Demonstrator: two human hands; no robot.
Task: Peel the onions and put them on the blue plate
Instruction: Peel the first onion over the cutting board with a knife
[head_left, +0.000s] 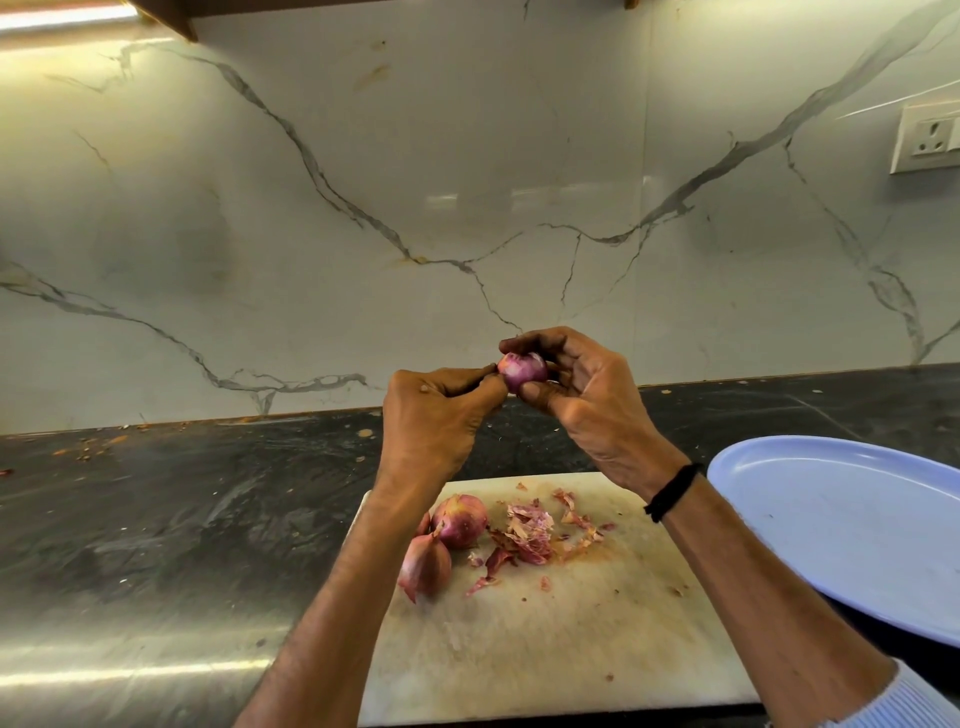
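Note:
A small purple onion (522, 370) is held up in the air above the counter, gripped by my right hand (582, 400) between thumb and fingers. My left hand (441, 410) pinches at the onion's left end with thumb and forefinger. Below, on a white cutting board (545, 634), lie two unpeeled reddish onions (460, 519) (426, 566) beside a heap of loose pink skins (535, 530). The blue plate (852, 525) stands at the right with nothing on it, partly behind my right forearm.
The dark stone counter (182, 519) runs left and behind the board, with small scraps near the marble wall. A white wall socket (927, 137) sits high at the right. The board's front edge lies close to the counter's edge.

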